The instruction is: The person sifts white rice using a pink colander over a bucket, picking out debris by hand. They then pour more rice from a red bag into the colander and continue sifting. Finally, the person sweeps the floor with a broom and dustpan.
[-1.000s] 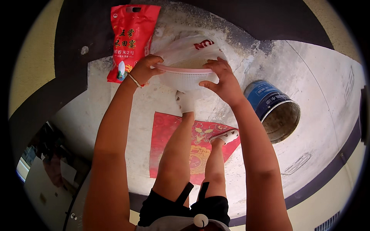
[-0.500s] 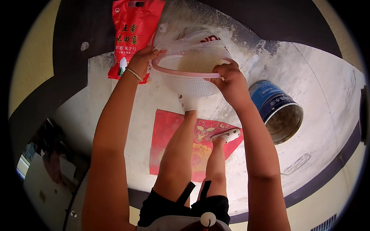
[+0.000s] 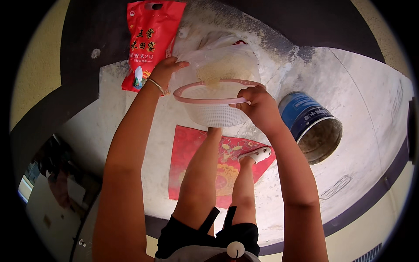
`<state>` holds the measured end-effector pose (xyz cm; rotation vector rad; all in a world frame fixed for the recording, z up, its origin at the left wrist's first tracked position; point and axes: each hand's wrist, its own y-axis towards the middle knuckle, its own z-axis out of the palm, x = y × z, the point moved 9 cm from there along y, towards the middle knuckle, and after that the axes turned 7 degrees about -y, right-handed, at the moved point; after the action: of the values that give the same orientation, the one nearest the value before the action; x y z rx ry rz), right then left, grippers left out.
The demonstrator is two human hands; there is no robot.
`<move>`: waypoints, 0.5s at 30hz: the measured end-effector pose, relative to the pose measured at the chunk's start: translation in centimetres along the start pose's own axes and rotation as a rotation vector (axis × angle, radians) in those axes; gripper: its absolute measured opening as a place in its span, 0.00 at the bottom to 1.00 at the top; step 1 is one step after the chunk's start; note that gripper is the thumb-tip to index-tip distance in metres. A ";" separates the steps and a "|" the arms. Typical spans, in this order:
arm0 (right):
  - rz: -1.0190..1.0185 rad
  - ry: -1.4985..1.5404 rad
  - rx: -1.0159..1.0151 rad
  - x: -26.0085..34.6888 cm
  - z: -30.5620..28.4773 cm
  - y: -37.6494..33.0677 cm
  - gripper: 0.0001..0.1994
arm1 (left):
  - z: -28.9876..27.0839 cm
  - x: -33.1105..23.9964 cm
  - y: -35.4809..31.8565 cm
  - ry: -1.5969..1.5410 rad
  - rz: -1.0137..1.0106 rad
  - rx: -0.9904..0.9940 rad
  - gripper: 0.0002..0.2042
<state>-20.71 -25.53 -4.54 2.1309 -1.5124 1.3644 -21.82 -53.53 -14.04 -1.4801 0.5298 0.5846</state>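
At the frame's upper centre, I'd hold the basket (image 3: 214, 115) level, right hand (image 3: 259, 107) pinching its rim (image 3: 209, 101), left hand (image 3: 163, 74) pinching the bag (image 3: 196, 56), lest grain (image 3: 224, 67) spill.

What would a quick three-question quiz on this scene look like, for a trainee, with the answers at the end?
1. Short answer: which hand has its grip on the pink rim of the white basket?

2. True or false: the red bag is to the left of the basket in this view.

3. Multiple choice: what is the main outer colour of the bucket on the right?
A) green
B) blue
C) yellow

Key: 1. the right hand; 2. true; 3. B.
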 end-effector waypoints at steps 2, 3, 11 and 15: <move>0.013 0.080 -0.011 -0.1 -0.4 -0.8 0.09 | 1.1 -0.1 -1.6 -0.028 -0.055 -0.062 0.10; 0.029 0.117 0.000 -0.4 -0.8 -1.0 0.09 | 1.1 0.7 -1.3 -0.162 -0.155 -0.042 0.10; -0.039 0.034 -0.024 -0.1 -1.0 -6.1 0.09 | 0.4 1.8 -1.5 0.156 -0.091 -0.143 0.13; -0.173 0.050 -0.106 0.6 -1.8 -10.4 0.15 | 2.1 1.8 -3.3 0.207 -0.082 -0.186 0.15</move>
<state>-13.13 -20.01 0.37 2.0924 -1.3164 1.2404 -18.41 -51.37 -12.68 -1.7425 0.5838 0.4270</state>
